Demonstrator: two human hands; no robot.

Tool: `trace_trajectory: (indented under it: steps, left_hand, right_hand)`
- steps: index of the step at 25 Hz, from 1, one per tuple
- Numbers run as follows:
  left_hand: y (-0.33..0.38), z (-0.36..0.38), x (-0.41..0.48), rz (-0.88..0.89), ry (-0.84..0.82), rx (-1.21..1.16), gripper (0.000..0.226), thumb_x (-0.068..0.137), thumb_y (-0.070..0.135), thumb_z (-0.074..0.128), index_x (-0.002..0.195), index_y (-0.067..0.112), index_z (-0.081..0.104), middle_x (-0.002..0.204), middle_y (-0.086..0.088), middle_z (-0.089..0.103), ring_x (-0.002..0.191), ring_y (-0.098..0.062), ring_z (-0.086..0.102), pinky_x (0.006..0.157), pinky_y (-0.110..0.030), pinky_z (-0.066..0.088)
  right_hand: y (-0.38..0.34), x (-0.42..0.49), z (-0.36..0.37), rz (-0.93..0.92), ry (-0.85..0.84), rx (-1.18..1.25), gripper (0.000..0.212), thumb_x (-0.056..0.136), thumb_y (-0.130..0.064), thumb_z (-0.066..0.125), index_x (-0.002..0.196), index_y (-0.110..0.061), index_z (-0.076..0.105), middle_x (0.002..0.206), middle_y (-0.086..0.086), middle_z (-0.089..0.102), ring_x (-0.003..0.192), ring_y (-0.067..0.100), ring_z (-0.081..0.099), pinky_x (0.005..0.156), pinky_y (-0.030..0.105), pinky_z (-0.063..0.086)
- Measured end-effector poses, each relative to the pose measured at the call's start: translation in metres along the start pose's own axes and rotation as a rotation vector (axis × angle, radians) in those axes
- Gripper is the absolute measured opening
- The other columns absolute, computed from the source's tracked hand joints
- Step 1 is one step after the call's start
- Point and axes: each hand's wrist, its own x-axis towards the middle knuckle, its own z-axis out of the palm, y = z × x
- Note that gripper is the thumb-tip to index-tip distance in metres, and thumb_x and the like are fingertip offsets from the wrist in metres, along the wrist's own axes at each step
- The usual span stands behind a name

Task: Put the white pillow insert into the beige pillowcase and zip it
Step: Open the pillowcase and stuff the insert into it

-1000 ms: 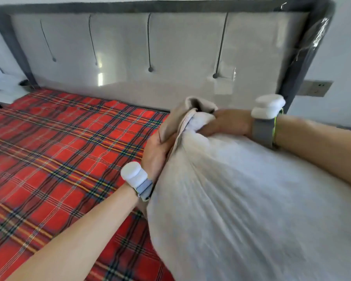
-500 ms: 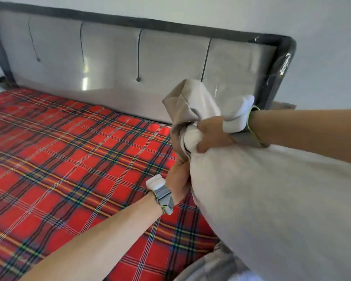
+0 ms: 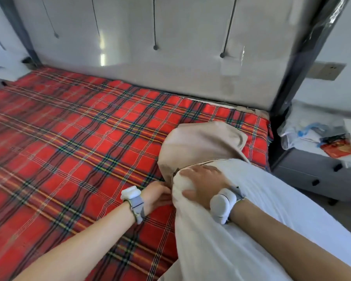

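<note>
The white pillow insert [image 3: 241, 224] lies on the bed at the lower right, its far end tucked into the mouth of the beige pillowcase [image 3: 201, 142]. The pillowcase is bunched over that end and mostly slack beyond it. My right hand [image 3: 203, 183] rests on top of the insert's far corner, fingers curled over it at the pillowcase opening. My left hand [image 3: 157, 196] grips the edge of the fabric at the left side of the opening; its fingertips are hidden in the folds. The zipper is not visible.
A red plaid bedspread [image 3: 69, 149] covers the bed. A grey padded headboard [image 3: 170, 57] stands behind it. To the right, a grey nightstand [image 3: 312, 171] holds cluttered bags and papers [image 3: 322, 136].
The pillow and pillowcase have come down from mid-air onto the bed. My right hand shifted from clutching the insert's corner to pressing on top of it; the view tilted down.
</note>
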Motion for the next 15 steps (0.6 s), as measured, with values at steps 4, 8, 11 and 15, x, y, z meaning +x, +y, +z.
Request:
trace_trajectory:
  steps: [4, 8, 11, 15]
  left_hand:
    - [0.017, -0.024, 0.001, 0.595, 0.488, 0.702, 0.013, 0.086, 0.017, 0.064, 0.097, 0.014, 0.058, 0.084, 0.003, 0.061, 0.074, -0.010, 0.058, 0.061, -0.021, 0.044]
    - [0.019, -0.002, 0.027, 0.767, 0.199, 1.304, 0.020, 0.088, 0.031, 0.060, 0.101, 0.016, 0.064, 0.101, -0.002, 0.063, 0.097, -0.021, 0.058, 0.081, -0.035, 0.047]
    - [0.028, 0.013, 0.044, 0.573, 0.197, 1.592, 0.030, 0.090, 0.044, 0.051, 0.099, 0.019, 0.066, 0.104, -0.009, 0.064, 0.103, -0.026, 0.057, 0.075, -0.028, 0.039]
    - [0.029, 0.030, 0.053, 0.400, 0.147, 1.831, 0.022, 0.087, 0.029, 0.054, 0.096, 0.012, 0.065, 0.103, -0.011, 0.067, 0.096, -0.031, 0.063, 0.069, -0.030, 0.038]
  right_hand:
    - [0.003, 0.011, 0.011, -0.041, -0.160, -0.117, 0.046, 0.083, -0.054, 0.045, 0.128, -0.041, 0.045, 0.129, -0.007, 0.050, 0.122, 0.020, 0.045, 0.100, 0.040, 0.035]
    - [-0.001, 0.016, 0.018, -0.056, -0.166, -0.151, 0.043, 0.083, -0.052, 0.042, 0.119, -0.034, 0.055, 0.127, -0.008, 0.052, 0.119, 0.019, 0.046, 0.096, 0.038, 0.036]
    - [-0.002, 0.015, 0.027, -0.048, -0.184, -0.138, 0.044, 0.084, -0.050, 0.041, 0.121, -0.032, 0.055, 0.130, -0.010, 0.052, 0.123, 0.016, 0.044, 0.096, 0.036, 0.034]
    - [-0.002, 0.017, 0.024, -0.115, -0.235, -0.210, 0.035, 0.090, -0.039, 0.041, 0.121, -0.030, 0.054, 0.130, -0.007, 0.051, 0.126, 0.017, 0.039, 0.097, 0.033, 0.031]
